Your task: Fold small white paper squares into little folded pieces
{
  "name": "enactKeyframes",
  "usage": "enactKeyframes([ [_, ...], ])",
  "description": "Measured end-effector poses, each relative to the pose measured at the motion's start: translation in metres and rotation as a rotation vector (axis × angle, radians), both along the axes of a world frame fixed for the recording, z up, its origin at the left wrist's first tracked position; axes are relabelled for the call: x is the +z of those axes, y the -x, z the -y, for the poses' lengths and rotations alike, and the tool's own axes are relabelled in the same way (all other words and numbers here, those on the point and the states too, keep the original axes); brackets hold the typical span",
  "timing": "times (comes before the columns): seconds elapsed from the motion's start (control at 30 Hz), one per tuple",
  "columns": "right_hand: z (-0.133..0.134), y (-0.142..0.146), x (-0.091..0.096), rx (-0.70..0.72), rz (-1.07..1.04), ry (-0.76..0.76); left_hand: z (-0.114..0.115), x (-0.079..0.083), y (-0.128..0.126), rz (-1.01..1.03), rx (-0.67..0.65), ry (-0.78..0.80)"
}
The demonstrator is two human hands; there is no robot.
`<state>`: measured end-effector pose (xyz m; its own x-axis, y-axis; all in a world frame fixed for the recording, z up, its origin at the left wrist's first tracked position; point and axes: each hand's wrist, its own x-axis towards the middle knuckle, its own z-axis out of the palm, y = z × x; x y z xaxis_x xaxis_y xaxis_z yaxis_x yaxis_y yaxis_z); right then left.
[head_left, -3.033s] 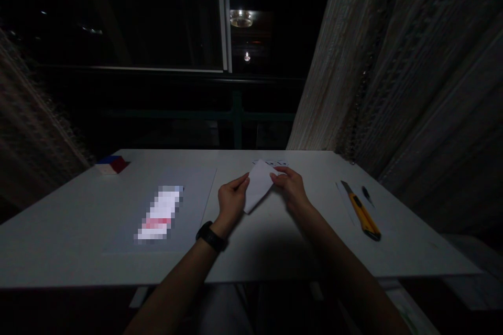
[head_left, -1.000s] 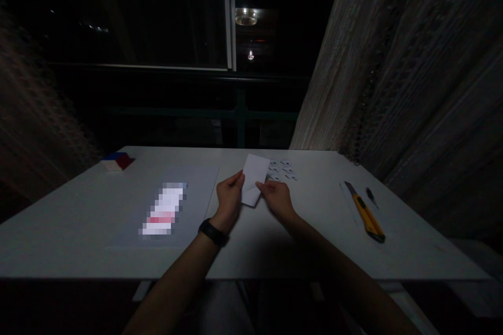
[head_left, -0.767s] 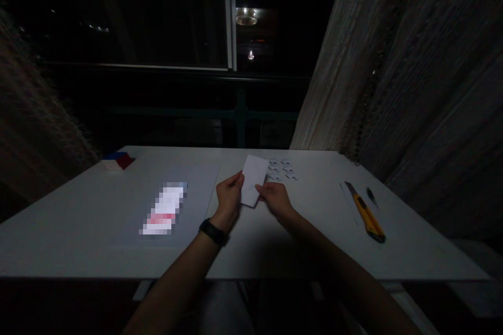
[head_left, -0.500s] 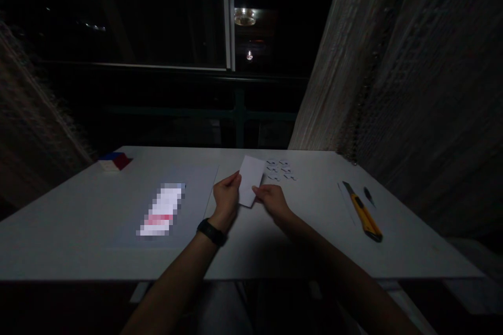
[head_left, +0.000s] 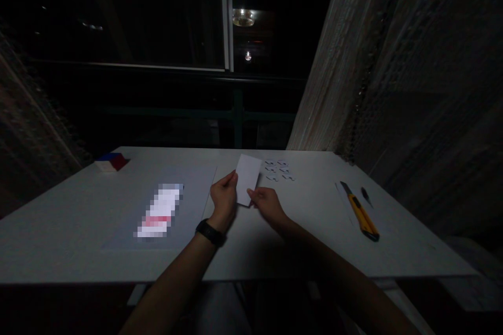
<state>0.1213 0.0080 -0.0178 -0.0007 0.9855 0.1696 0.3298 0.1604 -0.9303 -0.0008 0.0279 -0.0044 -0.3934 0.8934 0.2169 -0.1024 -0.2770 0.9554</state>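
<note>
A small white rectangle of paper (head_left: 248, 177) stands tilted above the white table (head_left: 78, 220), held between both hands. My left hand (head_left: 223, 200), with a black watch on its wrist, pinches the paper's left edge. My right hand (head_left: 267, 202) grips its lower right corner. Just beyond the paper lie several small cut paper pieces (head_left: 278, 169) in rows on the table.
A yellow utility knife (head_left: 362, 214) and a small dark tool (head_left: 367, 196) lie at the right. A large grey sheet (head_left: 196, 188) with a blurred label sits at the left. A coloured cube (head_left: 110, 161) rests at the far left corner. Curtains hang at both sides.
The paper has turned from a slanted diamond pose to a more upright one. My right hand slid from its top corner down to the lower right corner. Both hands drifted slightly left.
</note>
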Motion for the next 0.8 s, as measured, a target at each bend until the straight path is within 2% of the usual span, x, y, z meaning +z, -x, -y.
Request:
enactKeyframes([
  [0.17,0.004,0.002,0.005,-0.03,0.097,-0.026,0.0,-0.001,0.0,0.019,-0.006,-0.009],
  [0.6,0.012,0.006,0.01,0.083,0.053,0.036,0.001,0.0,0.0,0.004,0.042,-0.042],
  [0.8,0.012,0.005,0.01,0.071,0.198,0.013,0.001,-0.001,0.0,0.015,0.043,-0.048],
])
